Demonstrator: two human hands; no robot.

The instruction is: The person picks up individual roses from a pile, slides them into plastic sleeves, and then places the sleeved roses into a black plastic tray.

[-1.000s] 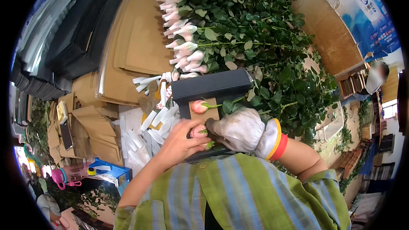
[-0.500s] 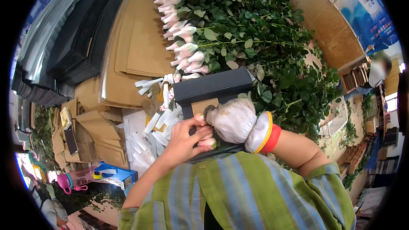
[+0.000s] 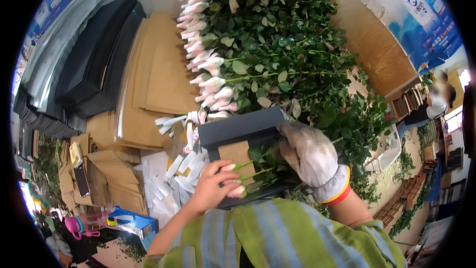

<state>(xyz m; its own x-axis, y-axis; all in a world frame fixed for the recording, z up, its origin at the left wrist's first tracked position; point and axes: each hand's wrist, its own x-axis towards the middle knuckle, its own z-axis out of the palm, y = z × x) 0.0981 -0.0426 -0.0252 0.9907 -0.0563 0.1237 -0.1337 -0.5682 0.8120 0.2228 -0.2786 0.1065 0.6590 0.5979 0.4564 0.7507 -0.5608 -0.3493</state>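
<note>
My bare left hand (image 3: pixel 213 186) is closed around the heads of pale pink roses (image 3: pixel 237 191) with greenish outer petals. Their green stems run to the right over a black tray-like box (image 3: pixel 240 128) with a raised far wall. A brown cardboard piece (image 3: pixel 237 154) lies inside it, partly under the stems. My right hand (image 3: pixel 310 154), in a soiled white glove with a yellow and red cuff, curls over the leafy stems near the box's right end. Its fingertips are partly hidden among leaves.
Beyond the box lies a big pile of leafy roses (image 3: pixel 277 44), their heads in white net sleeves (image 3: pixel 208 82). Loose white sleeves (image 3: pixel 163 188) lie to the left. Cardboard sheets (image 3: pixel 168 64) and black boards (image 3: pixel 96 54) are stacked farther left, near a pink bottle (image 3: pixel 89 222).
My gloved right hand has moved right, away from the rose heads and along the stems, uncovering the stems and more of the cardboard. My left hand stays at the heads.
</note>
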